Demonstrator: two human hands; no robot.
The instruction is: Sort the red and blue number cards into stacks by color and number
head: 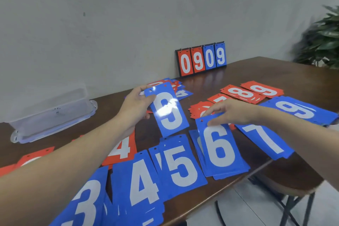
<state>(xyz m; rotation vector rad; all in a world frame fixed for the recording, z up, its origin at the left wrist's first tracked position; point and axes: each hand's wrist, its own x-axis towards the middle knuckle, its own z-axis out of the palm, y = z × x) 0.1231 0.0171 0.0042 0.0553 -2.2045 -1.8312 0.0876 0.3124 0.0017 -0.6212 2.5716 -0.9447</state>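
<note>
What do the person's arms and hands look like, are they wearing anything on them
Both are bare: the left hand and right hand have no gloves, and no rings, watch or bands show. Both forearms are uncovered as far as the picture's edge, with no sleeve in view.

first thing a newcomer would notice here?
The blue 9 card, gripped by the left hand above mid-table and catching glare. Next, the near-edge row of blue stacks reading 3, 4, 5, 6, 7, with the right hand touching the top of the blue 6 card. At the far wall stands a scoreboard showing 0909.
</note>
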